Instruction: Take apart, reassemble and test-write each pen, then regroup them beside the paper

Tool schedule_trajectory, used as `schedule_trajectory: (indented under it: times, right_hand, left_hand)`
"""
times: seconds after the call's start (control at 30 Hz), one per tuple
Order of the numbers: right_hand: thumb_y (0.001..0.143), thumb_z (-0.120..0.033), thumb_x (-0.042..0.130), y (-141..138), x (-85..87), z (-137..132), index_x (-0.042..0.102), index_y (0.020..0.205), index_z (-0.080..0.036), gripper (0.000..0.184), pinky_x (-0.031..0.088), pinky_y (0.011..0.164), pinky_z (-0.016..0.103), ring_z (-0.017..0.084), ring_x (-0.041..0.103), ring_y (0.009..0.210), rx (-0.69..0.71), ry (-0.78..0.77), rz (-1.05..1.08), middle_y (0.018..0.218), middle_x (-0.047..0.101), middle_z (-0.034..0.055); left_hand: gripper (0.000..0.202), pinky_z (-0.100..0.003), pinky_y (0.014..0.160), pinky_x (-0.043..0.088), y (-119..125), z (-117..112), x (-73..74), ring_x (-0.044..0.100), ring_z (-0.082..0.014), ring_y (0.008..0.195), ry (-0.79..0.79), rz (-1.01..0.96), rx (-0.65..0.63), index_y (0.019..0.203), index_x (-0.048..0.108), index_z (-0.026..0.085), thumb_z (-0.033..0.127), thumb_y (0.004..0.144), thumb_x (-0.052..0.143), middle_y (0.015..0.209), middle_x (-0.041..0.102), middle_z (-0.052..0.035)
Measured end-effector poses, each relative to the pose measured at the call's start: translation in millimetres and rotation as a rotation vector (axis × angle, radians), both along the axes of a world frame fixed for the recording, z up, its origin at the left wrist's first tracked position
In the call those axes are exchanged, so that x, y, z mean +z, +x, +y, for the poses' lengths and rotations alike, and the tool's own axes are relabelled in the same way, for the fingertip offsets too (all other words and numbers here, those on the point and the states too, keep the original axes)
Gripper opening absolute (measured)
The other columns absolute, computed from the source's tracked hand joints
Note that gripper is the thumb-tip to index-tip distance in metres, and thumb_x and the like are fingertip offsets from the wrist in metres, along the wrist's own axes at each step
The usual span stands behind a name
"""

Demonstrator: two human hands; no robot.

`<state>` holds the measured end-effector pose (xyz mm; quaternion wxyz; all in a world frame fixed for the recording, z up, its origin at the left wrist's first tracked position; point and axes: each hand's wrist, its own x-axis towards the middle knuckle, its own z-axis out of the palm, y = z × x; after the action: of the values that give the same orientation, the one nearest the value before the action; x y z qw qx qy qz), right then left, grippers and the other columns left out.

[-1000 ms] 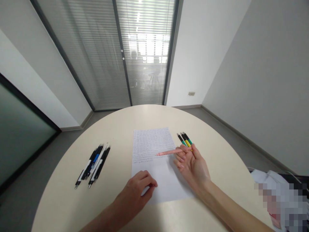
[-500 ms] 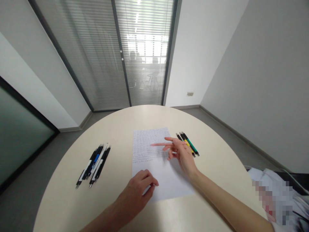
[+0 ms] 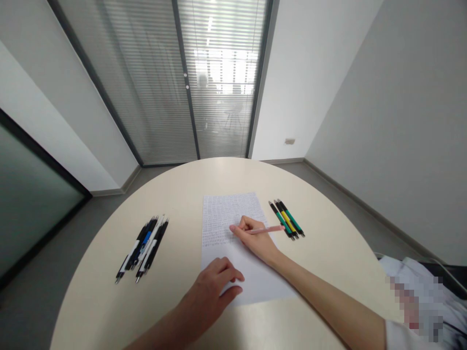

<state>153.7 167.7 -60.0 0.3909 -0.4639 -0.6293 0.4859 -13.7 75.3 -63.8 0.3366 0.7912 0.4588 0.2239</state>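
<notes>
A glass partition with lowered blinds (image 3: 156, 107) stands beyond the sheet of paper (image 3: 251, 287). A round pale table (image 3: 193, 177) carries the sheet, whose far half is filled with handwritten lines. The left hand (image 3: 212, 284), relaxed and gripping nothing, lies over the sheet's near left corner. The right hand (image 3: 260, 244) is over the sheet's right side, fingers pinched around a pen. A cluster of black, white and blue pens (image 3: 149, 247) lies left of the sheet; three green and yellow pens (image 3: 286, 218) lie just right of it. The pinched pink pen (image 3: 265, 230) slants above the sheet, its rear end past the right edge.
</notes>
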Motion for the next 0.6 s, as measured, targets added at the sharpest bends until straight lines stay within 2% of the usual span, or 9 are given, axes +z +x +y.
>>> schedule_trajectory:
  times: [0.07, 0.17, 0.23, 0.33, 0.6]
  right_hand:
    - [0.085, -0.037, 0.057, 0, -3.1, 2, 0.05, 0.07, -0.02, 0.024, 0.039, 0.039, 0.019, 0.008, 0.05, 0.039, 0.036, -0.01, -0.013, 0.051, 0.053, -0.0068]
    - [0.082, -0.031, 0.06, 1, -5.6, 3, 0.052, 0.076, -0.02, 0.015, 0.036, 0.037, 0.017, 0.009, 0.055, 0.037, 0.078, -0.013, -0.051, 0.054, 0.056, -0.0073]
    - [0.081, -0.031, 0.061, 2, -6.6, 3, 0.047, 0.067, -0.02, 0.023, 0.028, 0.033, 0.016, 0.008, 0.052, 0.032, 0.071, 0.003, -0.083, 0.049, 0.051, -0.0084]
    - [0.087, -0.037, 0.054, 2, -8.4, 1, 0.038, 0.062, -0.021, 0.034, 0.017, 0.029, 0.017, 0.007, 0.045, 0.026, 0.07, 0.02, -0.114, 0.044, 0.045, -0.009]
    - [0.089, -0.038, 0.049, 1, -13.3, 1, 0.037, 0.062, -0.022, 0.034, 0.019, 0.03, 0.017, 0.007, 0.046, 0.029, 0.108, 0.043, -0.155, 0.047, 0.044, -0.0084]
  left_hand:
    - [0.017, -0.031, 0.086, 0.046, 0, 0, -0.9, 0.06, -0.0191, 0.094, 0.009, -0.004, 0.0, 0.096, 0.067, 0.02, 0.008, 0.084, 0.063, 0.097, 0.064, -0.0037]
    - [0.017, -0.031, 0.086, 0.046, -1, 0, -1.5, 0.06, -0.0193, 0.094, 0.018, -0.009, -0.003, 0.096, 0.067, 0.02, 0.009, 0.084, 0.063, 0.098, 0.064, -0.0038]
    - [0.017, -0.032, 0.086, 0.046, -1, 0, -1.2, 0.06, -0.0195, 0.094, 0.019, -0.013, -0.006, 0.096, 0.067, 0.021, 0.009, 0.084, 0.063, 0.098, 0.064, -0.0038]
    - [0.017, -0.032, 0.086, 0.047, 0, 1, -0.8, 0.06, -0.0199, 0.094, 0.014, -0.013, -0.008, 0.095, 0.068, 0.02, 0.008, 0.084, 0.063, 0.097, 0.065, -0.0043]
    - [0.016, -0.031, 0.086, 0.046, 0, -1, -0.9, 0.06, -0.0196, 0.094, 0.017, -0.014, -0.008, 0.095, 0.067, 0.02, 0.008, 0.084, 0.063, 0.097, 0.065, -0.0042]
